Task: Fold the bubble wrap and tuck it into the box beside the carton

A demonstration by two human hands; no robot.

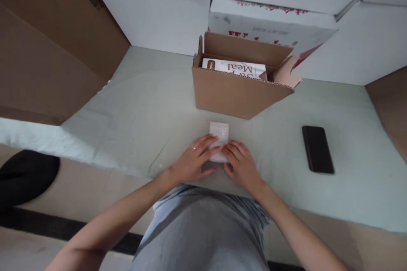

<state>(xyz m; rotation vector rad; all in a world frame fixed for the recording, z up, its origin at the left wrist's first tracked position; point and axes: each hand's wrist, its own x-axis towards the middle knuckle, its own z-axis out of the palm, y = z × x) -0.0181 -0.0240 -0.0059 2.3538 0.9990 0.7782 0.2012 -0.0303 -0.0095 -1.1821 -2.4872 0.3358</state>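
Observation:
A small white packet (pixel 219 132) lies flat on the pale green table (pixel 136 110), just in front of me. My left hand (pixel 193 161) rests on its left side, fingers stretched out and pressing down on it. My right hand (pixel 241 165) lies on its right side in the same way, fingertips meeting the left hand's over the packet. Behind the packet stands an open brown cardboard box (pixel 237 91) with a white printed box (pixel 233 68) lying inside it.
A black phone (pixel 317 149) lies face down to the right. A large brown carton (pixel 47 38) fills the left, white cartons (pixel 286 4) are stacked at the back, another brown carton (pixel 392 106) sits at the right edge. A black object (pixel 25 175) lies low left.

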